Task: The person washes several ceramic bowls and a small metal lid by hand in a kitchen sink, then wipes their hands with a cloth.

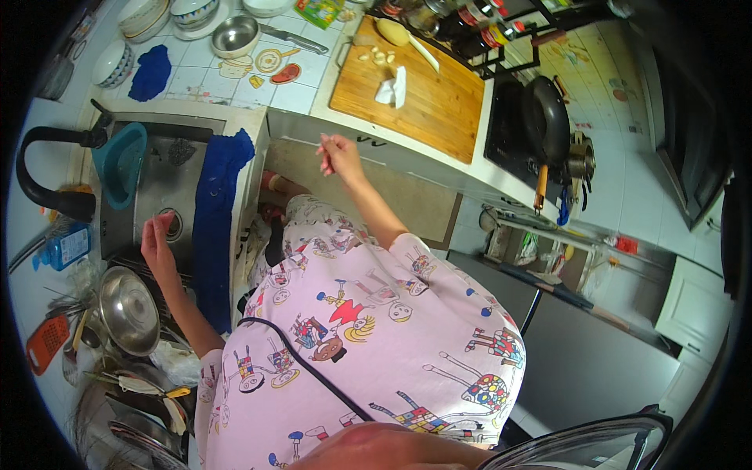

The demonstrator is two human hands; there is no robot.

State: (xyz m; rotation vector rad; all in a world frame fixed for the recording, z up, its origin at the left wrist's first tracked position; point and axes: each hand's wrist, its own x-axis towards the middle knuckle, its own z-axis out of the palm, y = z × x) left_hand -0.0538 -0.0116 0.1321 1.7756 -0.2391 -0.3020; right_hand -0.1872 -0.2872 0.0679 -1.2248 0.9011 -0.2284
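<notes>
My left hand (pixel 157 236) hangs above the steel sink (pixel 192 157), close to its drain, fingers bent and no object visible in it. Over the floor in front of the counter is my right hand (pixel 338 155), loosely curled, with nothing seen between the fingers. A blue cloth (pixel 217 194) covers the sink's near edge, and a teal basin (pixel 122 170) sits in the far corner by the black faucet (pixel 50 134). On the wooden cutting board (pixel 435 97) lie peeled garlic cloves (pixel 379 57), a crumpled white tissue (pixel 392 91) and a pale long-handled utensil (pixel 424 54).
A kitchen knife (pixel 294 38) and a steel bowl (pixel 236 36) lie on the tiled counter near a second blue cloth (pixel 150 73). The black wok (pixel 545 120) rests on the stove at right. Another steel bowl (pixel 129 310) and a blue bottle (pixel 69 245) are beside the sink.
</notes>
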